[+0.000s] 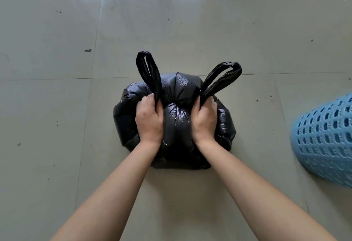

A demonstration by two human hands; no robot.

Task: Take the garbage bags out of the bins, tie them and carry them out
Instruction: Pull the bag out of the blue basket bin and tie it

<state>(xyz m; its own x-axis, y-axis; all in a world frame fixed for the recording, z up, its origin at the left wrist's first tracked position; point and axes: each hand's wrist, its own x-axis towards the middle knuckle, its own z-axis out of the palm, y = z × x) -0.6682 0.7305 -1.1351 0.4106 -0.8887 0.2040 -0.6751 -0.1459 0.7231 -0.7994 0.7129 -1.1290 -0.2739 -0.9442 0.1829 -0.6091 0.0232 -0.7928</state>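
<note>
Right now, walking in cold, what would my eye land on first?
A bulging black plastic garbage bag sits in the middle of the glossy grey floor tiles. The left hand grips its left handle loop and the right hand grips its right handle loop, both loops standing up. A pale blue perforated plastic bin shows at the right edge.
</note>
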